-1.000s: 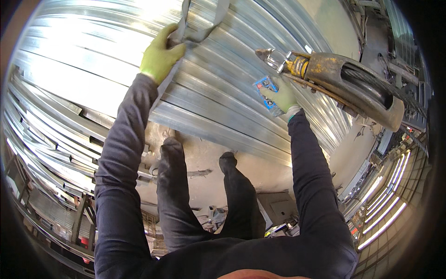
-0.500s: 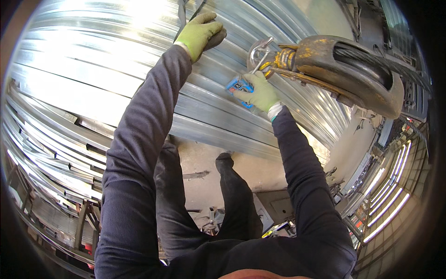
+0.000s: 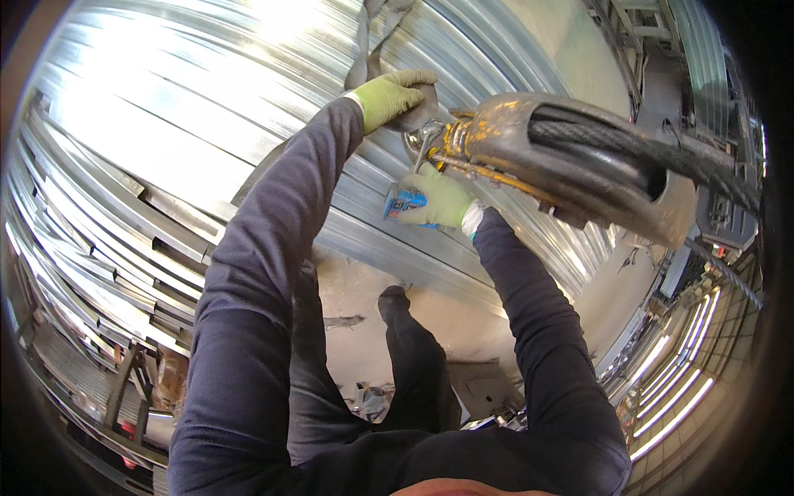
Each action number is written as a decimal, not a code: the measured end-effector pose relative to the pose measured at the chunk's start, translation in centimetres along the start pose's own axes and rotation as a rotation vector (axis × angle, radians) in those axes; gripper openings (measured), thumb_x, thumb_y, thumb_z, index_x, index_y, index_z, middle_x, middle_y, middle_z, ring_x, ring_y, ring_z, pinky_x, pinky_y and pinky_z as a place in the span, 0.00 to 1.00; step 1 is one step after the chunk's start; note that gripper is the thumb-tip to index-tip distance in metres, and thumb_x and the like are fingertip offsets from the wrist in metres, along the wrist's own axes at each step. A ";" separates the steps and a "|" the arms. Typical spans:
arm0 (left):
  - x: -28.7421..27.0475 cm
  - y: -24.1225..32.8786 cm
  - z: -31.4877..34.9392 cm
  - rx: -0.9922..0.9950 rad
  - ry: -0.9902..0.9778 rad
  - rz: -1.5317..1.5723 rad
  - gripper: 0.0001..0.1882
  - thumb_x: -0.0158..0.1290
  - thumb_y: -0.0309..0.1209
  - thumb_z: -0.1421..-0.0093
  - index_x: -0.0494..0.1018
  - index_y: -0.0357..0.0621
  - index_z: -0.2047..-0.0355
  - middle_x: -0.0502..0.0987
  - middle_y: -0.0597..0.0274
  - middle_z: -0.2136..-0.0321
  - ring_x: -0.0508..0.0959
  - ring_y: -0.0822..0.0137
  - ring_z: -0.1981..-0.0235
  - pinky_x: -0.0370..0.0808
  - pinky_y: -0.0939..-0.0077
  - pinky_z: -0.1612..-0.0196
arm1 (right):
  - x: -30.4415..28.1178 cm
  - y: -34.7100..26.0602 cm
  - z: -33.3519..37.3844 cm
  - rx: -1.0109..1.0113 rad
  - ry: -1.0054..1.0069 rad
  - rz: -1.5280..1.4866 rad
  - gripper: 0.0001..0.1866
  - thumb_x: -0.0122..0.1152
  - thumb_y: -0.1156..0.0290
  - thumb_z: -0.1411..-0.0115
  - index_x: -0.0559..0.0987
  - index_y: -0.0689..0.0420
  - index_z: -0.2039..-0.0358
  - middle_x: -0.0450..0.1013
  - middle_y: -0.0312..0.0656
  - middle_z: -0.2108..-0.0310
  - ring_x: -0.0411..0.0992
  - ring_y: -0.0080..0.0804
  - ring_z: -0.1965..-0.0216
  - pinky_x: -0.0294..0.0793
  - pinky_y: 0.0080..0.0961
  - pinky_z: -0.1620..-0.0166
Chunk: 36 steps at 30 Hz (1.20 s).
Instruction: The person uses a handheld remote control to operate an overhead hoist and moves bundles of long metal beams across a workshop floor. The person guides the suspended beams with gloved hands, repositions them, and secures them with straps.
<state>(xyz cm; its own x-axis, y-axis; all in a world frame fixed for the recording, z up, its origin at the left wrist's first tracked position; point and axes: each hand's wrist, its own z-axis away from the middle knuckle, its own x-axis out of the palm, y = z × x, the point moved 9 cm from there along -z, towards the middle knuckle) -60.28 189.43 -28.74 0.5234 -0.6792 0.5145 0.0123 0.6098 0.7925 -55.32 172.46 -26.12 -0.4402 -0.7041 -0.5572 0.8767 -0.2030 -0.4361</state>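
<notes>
Gloves of pale green cover both hands, and dark sleeves run up to them from the lower edge. The right hand point(image 3: 437, 201), just above centre, has a blue patch on its glove back and presses up against the underside of a big crane hook block point(image 3: 579, 165) at its 9 o'clock end; its grip is curled on the yellow-stained metal there, though how tightly the fingers close cannot be told. The left hand point(image 3: 395, 97), toward 12 o'clock, wraps around the grey lifting sling point(image 3: 370, 37) where it meets the hook point(image 3: 426, 136), grip closed on the strap.

The hook block is heavy, rust-brown steel with worn yellow paint and a thick black wire rope point(image 3: 662, 157) running through it. Its long axis lies from 9 o'clock to 3 o'clock, tilted slightly downward to the right, the hook end pointing toward the hands.

Behind it all, bundled galvanised steel profiles point(image 3: 165, 149) fan across the upper left, bright with glare. The concrete floor point(image 3: 356, 289) shows below, between the person's legs.
</notes>
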 end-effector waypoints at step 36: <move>-7.5 -2.1 23.9 -0.282 0.968 -1.142 0.25 0.61 0.48 0.42 0.78 0.51 0.48 0.79 0.54 0.47 0.73 0.52 0.39 0.62 0.49 0.35 | 8.5 -10.4 27.2 0.158 0.137 -1.530 0.34 0.46 0.38 0.27 0.72 0.56 0.40 0.78 0.45 0.51 0.78 0.40 0.52 0.79 0.41 0.47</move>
<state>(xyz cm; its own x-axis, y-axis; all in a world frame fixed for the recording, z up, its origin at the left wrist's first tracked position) -84.60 183.46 -26.42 0.4592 -0.3742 -0.8057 0.8829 0.0916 0.4606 -62.85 150.08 -7.09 -0.9132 0.3009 0.2750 -0.4065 -0.7218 -0.5602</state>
